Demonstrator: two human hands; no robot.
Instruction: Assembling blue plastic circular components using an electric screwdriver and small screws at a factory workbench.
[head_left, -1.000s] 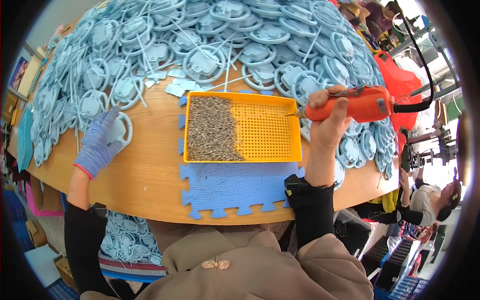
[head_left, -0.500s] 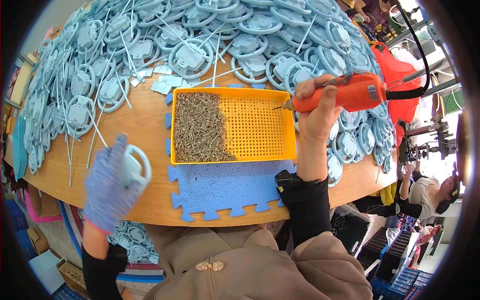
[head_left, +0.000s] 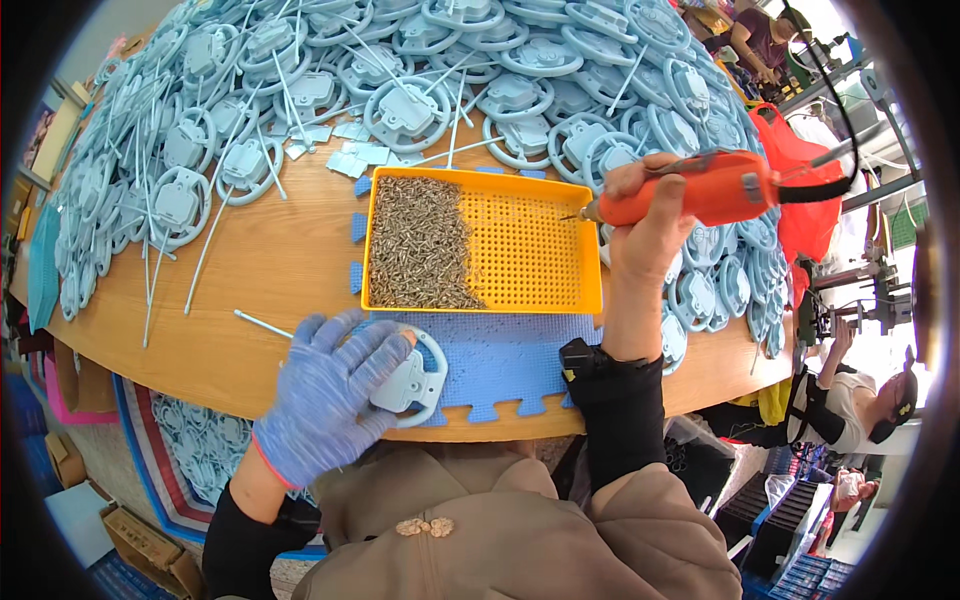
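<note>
Left hand [head_left: 325, 400], gloved, clamped on pale blue plastic wheel [head_left: 415, 378] over foam mat [head_left: 500, 360] at counter [head_left: 280, 260] edge. Right hand [head_left: 645, 225] gripping orange screwdriver [head_left: 700, 190]. Wheel likely light, rigid; hold by rim.

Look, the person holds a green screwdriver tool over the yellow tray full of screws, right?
Not quite: the head view shows the power screwdriver in the right hand is orange, not green. It is indeed over the yellow tray, with screws piled in the tray's left part.
</note>
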